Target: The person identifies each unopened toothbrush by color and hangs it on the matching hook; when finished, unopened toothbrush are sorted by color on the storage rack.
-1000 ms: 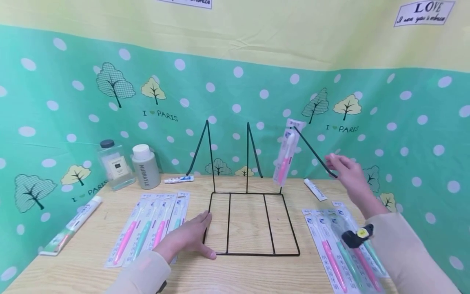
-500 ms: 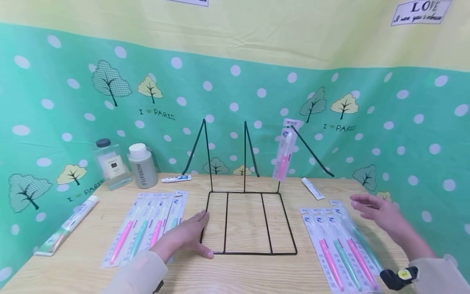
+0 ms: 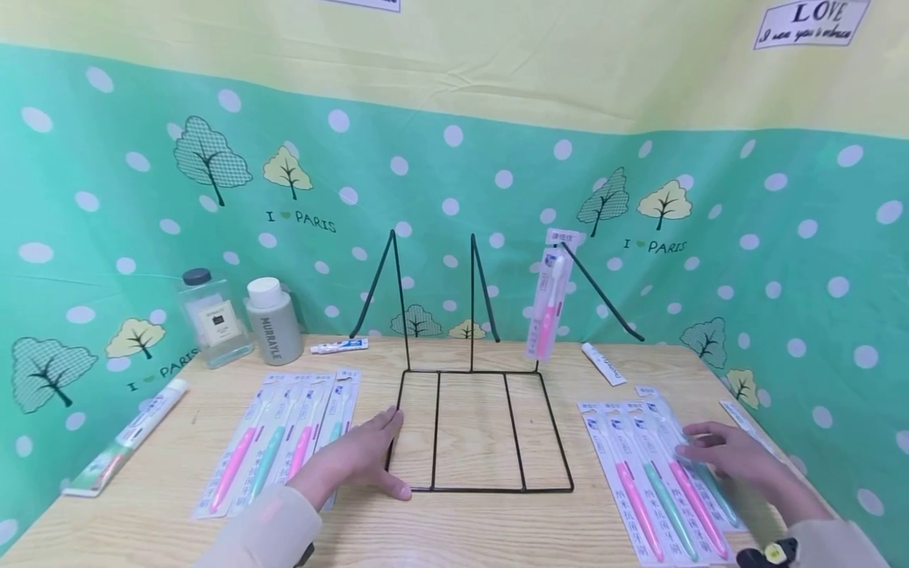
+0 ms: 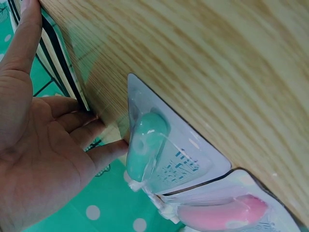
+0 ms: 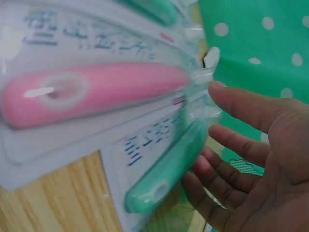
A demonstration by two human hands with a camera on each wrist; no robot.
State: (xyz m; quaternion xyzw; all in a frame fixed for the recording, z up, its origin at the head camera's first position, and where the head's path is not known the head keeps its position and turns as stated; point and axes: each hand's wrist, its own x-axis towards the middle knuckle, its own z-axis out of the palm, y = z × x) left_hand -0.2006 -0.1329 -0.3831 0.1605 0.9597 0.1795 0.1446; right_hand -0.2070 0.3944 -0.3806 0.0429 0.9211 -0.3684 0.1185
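My left hand (image 3: 358, 456) rests at the left side of a black wire display rack (image 3: 490, 490), thumb on its front corner and fingers along the side wire. On the rack's right hook hangs a packaged pink toothbrush (image 3: 550, 308). My right hand (image 3: 742, 459) is at the right-hand row, fingers relaxed at the edge of the outermost packaged green toothbrush (image 3: 720, 498). Up close in the right wrist view, the thumb and fingertips come right to that pack, beside a packaged pink toothbrush (image 5: 96, 92). The left wrist view shows another packaged green toothbrush (image 4: 149, 145) near the left fingers.
Several packaged toothbrushes (image 3: 233, 469) lie left of the rack. Behind stand a clear bottle (image 3: 218, 322) and a grey bottle (image 3: 275, 327). Small toothpaste tubes lie at the back left (image 3: 339, 346) and back right (image 3: 604, 364); a larger tube (image 3: 131, 434) lies far left.
My right hand has left the right hook's tip, swung out right and come down to the outermost green toothbrush pack. My left hand stays on the rack.
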